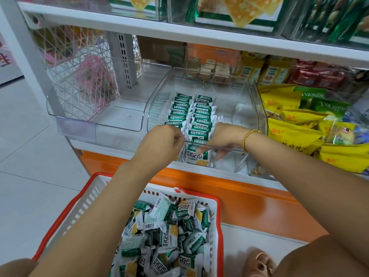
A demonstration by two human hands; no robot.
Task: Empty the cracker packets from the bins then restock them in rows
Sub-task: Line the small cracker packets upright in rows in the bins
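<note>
Packets [191,114], green-white, stand in 2 rows; right hand [222,137] holds front packet [194,156].

A bracelet [248,136] of small gold beads circled the right wrist. The left forearm [111,198] and right forearm [295,166] were bare. A tan strapped sandal [259,262] covered one foot.
</note>
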